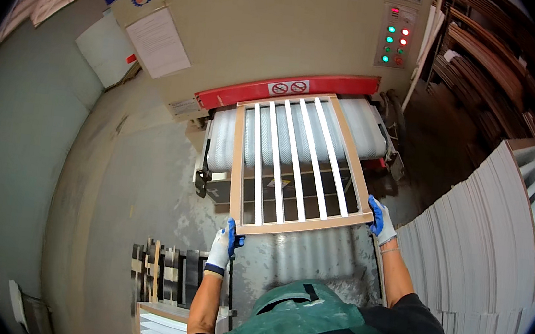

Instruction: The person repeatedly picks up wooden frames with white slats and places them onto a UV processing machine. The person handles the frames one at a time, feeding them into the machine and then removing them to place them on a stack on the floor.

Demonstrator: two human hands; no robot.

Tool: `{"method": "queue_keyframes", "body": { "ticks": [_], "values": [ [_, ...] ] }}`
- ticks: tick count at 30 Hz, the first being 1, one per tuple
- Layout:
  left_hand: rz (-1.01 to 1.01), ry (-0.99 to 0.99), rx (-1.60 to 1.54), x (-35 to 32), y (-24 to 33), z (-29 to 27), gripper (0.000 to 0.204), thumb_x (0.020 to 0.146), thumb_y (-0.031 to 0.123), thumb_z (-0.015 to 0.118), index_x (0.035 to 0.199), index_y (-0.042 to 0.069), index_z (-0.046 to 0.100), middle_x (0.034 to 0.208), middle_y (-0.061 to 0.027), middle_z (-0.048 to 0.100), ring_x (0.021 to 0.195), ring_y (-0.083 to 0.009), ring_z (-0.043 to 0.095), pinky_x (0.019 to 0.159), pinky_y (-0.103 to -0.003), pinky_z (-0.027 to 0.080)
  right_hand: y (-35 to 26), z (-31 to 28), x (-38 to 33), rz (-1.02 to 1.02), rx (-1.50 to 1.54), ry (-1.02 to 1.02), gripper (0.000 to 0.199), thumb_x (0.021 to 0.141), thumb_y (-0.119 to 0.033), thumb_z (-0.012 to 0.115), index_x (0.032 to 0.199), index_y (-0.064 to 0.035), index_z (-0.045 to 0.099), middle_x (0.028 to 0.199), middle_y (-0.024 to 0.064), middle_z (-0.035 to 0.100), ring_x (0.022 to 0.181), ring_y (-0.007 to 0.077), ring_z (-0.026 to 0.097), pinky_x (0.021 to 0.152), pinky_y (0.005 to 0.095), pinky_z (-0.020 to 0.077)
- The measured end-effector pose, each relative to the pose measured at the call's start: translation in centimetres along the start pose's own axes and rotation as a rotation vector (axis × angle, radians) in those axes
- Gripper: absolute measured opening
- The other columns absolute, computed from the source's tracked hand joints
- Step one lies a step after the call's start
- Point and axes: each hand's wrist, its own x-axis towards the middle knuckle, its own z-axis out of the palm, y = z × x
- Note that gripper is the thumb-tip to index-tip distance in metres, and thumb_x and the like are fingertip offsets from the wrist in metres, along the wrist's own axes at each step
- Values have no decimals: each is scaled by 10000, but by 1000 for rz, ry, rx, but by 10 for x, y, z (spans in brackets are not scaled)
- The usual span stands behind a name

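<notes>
Slatted frame (294, 160) nr prohib. lbl (289, 88)

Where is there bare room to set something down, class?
Bare: the grey concrete floor between the pale grey-green wall and white mesh conveyor belt, plus the belt right of the brown-edged frame with white slats. Crowded: the right, with a tall stack of pale panels, and lower left, around the black bars.

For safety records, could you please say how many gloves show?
2: a glove on the left hand, at the frame's near left corner; another on the right hand, at the near right.
</notes>
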Motion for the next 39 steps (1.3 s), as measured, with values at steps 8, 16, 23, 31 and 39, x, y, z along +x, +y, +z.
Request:
{"method": "queue_keyframes", "body": {
  "ticks": [8, 16, 23, 31, 39],
  "values": [
    [139, -83, -149, 8, -2, 4, 587, 1040, 535, 395, 1186, 12, 616, 1102, -137, 659, 911, -203, 685, 691, -335, 592, 1, 7, 9, -21, -196, 13, 364, 982, -271, 612, 1237, -13, 634, 1112, 25, 671, 1019, 116, 635, 884, 306, 533],
    [71, -111, 62, -36, -1, 5, 637, 1042, 523, 404, 1140, -64, 630, 967, -166, 679, 723, -229, 704, 635, -302, 574, -9, 7, -31, 50, -259, 82, 357, 945, -312, 664, 1169, -35, 633, 966, 46, 666, 843, 195, 691, 667, 345, 586],
    [207, -175, 251, -96, -19, -5, 552, 1056, 472, 399, 909, -17, 608, 759, -113, 626, 650, -189, 651, 609, -312, 530, -2, -7, -99, 75, -277, 172, 339, 946, -342, 665, 1107, -44, 659, 903, 45, 682, 793, 166, 699, 633, 297, 568],
    [168, -252, 250, -142, -29, -7, 520, 1055, 439, 385, 838, 7, 576, 715, -110, 617, 669, -200, 630, 649, -337, 505, -5, -14, -159, 107, -270, 293, 392, 924, -361, 694, 1109, -17, 660, 873, 88, 685, 747, 183, 703, 557, 295, 547],
    [45, -273, 264, -158, -53, -8, 502, 1062, 385, 363, 893, -30, 588, 729, -145, 617, 678, -240, 649, 654, -362, 503, -1, -26, -190, 102, -177, 343, 457, 902, -351, 723, 1146, 28, 652, 885, 121, 684, 777, 206, 698, 547, 317, 539]
  ]
}}
